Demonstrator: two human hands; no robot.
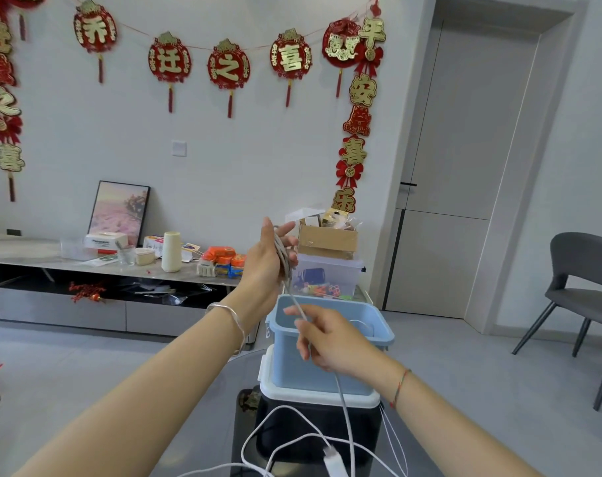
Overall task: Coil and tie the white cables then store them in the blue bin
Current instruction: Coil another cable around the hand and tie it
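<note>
So the left hand [267, 261] has cable [281, 251] loops wrapped round it, fingers curled on them. The right hand [330, 339] pinches the strand over the bin [286, 366], rest dangling loose.

Fig. Bright, even, diffuse indoor light; source out of view. Shadows soft and faint: weak patch under grey chair [581, 270], darker band beneath low bench top [34, 253]. Dull sheen on dark tabletop [224, 425]. Wide-angle distortion: door frame [513, 201] leans and bows toward right margin. Centre reasonably sharp. White cable [343, 397] crisp mid-frame; its plug at bottom edge smeared by motion blur. Lower corners soft.
</note>
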